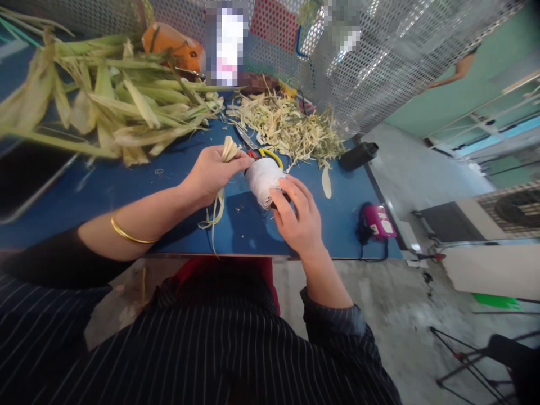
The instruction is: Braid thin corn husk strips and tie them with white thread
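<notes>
A blue counter (pixel 337 239) carried a sprawling pile of pale husks (pixel 139 104) and, just beside it, a smaller heap of shreds (pixel 295 130). In front, the right hand (pixel 300 216), half-curled, gripped a tilted white spool (pixel 264 179). The left hand (pixel 211 171), closed, pinched a small husk bundle (pixel 230 148).

Husks (pixel 139 104) left of shreds (pixel 295 128) on table (pixel 337 228), scissors (pixel 246 138) before shreds, spool (pixel 262 175) before scissors
</notes>
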`<act>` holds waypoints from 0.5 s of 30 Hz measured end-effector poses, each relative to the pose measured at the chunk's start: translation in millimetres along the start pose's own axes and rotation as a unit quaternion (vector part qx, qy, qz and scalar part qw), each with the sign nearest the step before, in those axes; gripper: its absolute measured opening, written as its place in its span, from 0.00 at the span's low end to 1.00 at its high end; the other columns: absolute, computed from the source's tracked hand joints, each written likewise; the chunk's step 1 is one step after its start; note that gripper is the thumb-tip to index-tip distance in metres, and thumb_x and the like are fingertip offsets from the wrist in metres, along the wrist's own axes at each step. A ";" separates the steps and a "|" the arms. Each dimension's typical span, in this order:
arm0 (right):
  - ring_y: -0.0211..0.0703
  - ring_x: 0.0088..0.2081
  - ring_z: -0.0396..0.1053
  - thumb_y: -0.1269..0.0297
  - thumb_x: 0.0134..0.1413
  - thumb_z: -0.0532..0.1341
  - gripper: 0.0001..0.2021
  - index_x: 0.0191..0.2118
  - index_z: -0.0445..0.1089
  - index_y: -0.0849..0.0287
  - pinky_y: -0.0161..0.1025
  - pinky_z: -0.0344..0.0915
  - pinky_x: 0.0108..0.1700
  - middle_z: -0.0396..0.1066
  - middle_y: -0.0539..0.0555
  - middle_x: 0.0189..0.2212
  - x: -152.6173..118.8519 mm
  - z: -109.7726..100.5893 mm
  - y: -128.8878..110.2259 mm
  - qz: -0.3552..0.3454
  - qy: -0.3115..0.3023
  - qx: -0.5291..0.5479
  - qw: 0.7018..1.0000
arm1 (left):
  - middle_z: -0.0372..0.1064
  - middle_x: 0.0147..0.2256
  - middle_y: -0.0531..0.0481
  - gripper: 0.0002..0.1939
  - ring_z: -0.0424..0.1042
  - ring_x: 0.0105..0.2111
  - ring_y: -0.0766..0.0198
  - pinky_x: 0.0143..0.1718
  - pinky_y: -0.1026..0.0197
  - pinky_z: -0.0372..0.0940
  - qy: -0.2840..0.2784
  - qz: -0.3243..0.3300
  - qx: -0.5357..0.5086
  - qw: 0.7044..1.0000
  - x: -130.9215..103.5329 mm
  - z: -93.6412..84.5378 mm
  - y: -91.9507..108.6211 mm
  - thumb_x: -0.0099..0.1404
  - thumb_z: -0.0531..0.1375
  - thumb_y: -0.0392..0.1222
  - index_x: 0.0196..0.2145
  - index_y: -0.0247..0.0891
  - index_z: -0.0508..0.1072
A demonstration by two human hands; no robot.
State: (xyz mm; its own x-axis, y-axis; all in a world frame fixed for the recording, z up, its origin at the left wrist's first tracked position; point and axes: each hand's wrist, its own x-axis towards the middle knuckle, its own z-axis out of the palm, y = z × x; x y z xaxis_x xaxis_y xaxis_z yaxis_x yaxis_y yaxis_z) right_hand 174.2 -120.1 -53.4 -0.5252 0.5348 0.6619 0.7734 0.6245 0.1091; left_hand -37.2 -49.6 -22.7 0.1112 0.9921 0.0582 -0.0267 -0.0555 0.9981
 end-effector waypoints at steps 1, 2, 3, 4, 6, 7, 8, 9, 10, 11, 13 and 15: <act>0.54 0.62 0.62 0.71 0.61 0.57 0.24 0.61 0.57 0.47 0.58 0.69 0.59 0.65 0.58 0.57 -1.6 -0.5 1.3 0.005 0.004 -0.001 1.000 | 0.51 0.16 0.58 0.08 0.49 0.16 0.70 0.20 0.60 0.47 -0.006 -0.026 -0.022 0.999 1.3 -1.4 0.2 0.54 0.65 0.41 0.23 0.39 0.70; 0.54 0.62 0.62 0.71 0.61 0.57 0.25 0.61 0.57 0.47 0.58 0.69 0.59 0.65 0.57 0.57 -3.4 -1.2 2.6 0.008 0.007 -0.003 1.000 | 0.48 0.16 0.60 0.08 0.46 0.15 0.71 0.19 0.61 0.44 -0.012 -0.050 -0.043 0.998 2.6 -2.9 0.1 0.55 0.65 0.42 0.24 0.40 0.69; 0.54 0.62 0.62 0.72 0.61 0.58 0.25 0.61 0.57 0.47 0.58 0.70 0.59 0.65 0.57 0.57 -5.3 -2.1 3.9 0.010 0.009 -0.005 1.000 | 0.46 0.16 0.61 0.08 0.43 0.15 0.72 0.19 0.62 0.42 -0.018 -0.069 -0.060 0.996 3.7 -4.3 -0.1 0.55 0.65 0.42 0.25 0.41 0.68; 0.54 0.62 0.62 0.72 0.60 0.58 0.25 0.61 0.57 0.47 0.58 0.70 0.59 0.65 0.57 0.57 -7.1 -3.1 5.0 0.011 0.009 -0.006 1.000 | 0.44 0.16 0.61 0.09 0.42 0.14 0.72 0.18 0.62 0.40 -0.023 -0.081 -0.072 0.994 4.6 -5.5 -0.3 0.56 0.65 0.42 0.25 0.41 0.67; 0.54 0.62 0.62 0.72 0.60 0.58 0.25 0.61 0.57 0.46 0.57 0.70 0.58 0.65 0.57 0.57 -10.3 -5.0 6.5 0.007 0.007 -0.010 1.000 | 0.45 0.16 0.61 0.09 0.40 0.14 0.73 0.17 0.62 0.37 -0.032 -0.090 -0.081 0.992 5.1 -6.8 -0.1 0.56 0.64 0.42 0.26 0.41 0.67; 0.54 0.62 0.61 0.72 0.60 0.58 0.26 0.61 0.57 0.47 0.57 0.70 0.58 0.65 0.57 0.57 -11.6 -5.9 6.9 0.005 0.007 -0.014 1.000 | 0.48 0.16 0.60 0.09 0.40 0.14 0.74 0.17 0.62 0.37 -0.035 -0.090 -0.083 0.992 4.9 -6.9 0.4 0.57 0.65 0.42 0.26 0.41 0.67; 0.54 0.62 0.62 0.72 0.60 0.58 0.26 0.61 0.57 0.47 0.57 0.71 0.58 0.65 0.58 0.56 -12.7 -6.6 7.1 0.002 0.009 -0.020 1.000 | 0.53 0.17 0.58 0.10 0.40 0.14 0.74 0.16 0.63 0.36 -0.040 -0.090 -0.084 0.992 4.4 -6.9 1.1 0.57 0.65 0.43 0.26 0.41 0.66; 0.54 0.62 0.62 0.72 0.59 0.59 0.26 0.61 0.57 0.49 0.56 0.71 0.57 0.65 0.59 0.56 -13.6 -7.3 7.1 -0.002 0.012 -0.026 1.000 | 0.59 0.18 0.56 0.11 0.40 0.14 0.75 0.16 0.63 0.36 -0.047 -0.089 -0.086 0.991 3.9 -6.8 1.8 0.57 0.65 0.44 0.25 0.40 0.66; 0.54 0.62 0.62 0.73 0.59 0.59 0.26 0.61 0.57 0.50 0.55 0.71 0.57 0.65 0.59 0.56 -14.4 -7.8 7.1 -0.005 0.015 -0.032 0.999 | 0.64 0.21 0.53 0.11 0.40 0.14 0.75 0.16 0.63 0.36 -0.056 -0.088 -0.088 0.991 3.5 -6.7 2.3 0.58 0.65 0.45 0.25 0.40 0.66; 0.54 0.62 0.62 0.73 0.59 0.60 0.26 0.61 0.57 0.51 0.54 0.71 0.57 0.66 0.60 0.55 -15.1 -8.2 7.2 -0.007 0.017 -0.037 0.999 | 0.67 0.23 0.51 0.12 0.41 0.14 0.75 0.15 0.63 0.36 -0.066 -0.087 -0.089 0.990 3.4 -6.8 2.5 0.58 0.65 0.45 0.26 0.40 0.66; 0.54 0.61 0.62 0.73 0.59 0.60 0.26 0.61 0.58 0.51 0.55 0.72 0.57 0.66 0.60 0.55 -16.4 -8.9 7.7 -0.006 0.019 -0.041 0.999 | 0.68 0.24 0.50 0.12 0.41 0.14 0.76 0.15 0.64 0.36 -0.088 -0.088 -0.084 0.989 3.7 -7.3 1.7 0.59 0.64 0.47 0.26 0.40 0.67; 0.53 0.62 0.62 0.72 0.59 0.59 0.25 0.60 0.58 0.49 0.55 0.72 0.57 0.66 0.59 0.55 -17.7 -9.2 8.5 -0.001 0.019 -0.039 0.999 | 0.65 0.21 0.51 0.12 0.41 0.14 0.76 0.15 0.64 0.36 -0.094 -0.089 -0.078 0.988 4.6 -7.4 -0.3 0.59 0.64 0.47 0.25 0.40 0.68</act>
State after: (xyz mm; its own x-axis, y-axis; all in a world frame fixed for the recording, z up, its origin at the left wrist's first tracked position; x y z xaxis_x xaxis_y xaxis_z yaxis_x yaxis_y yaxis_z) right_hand 193.3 -129.4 -57.3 -0.5143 0.5111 0.6887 0.7983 0.5787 0.1667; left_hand -44.0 -44.2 -22.9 0.3101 0.9453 -0.1009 -0.1422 0.1511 0.9782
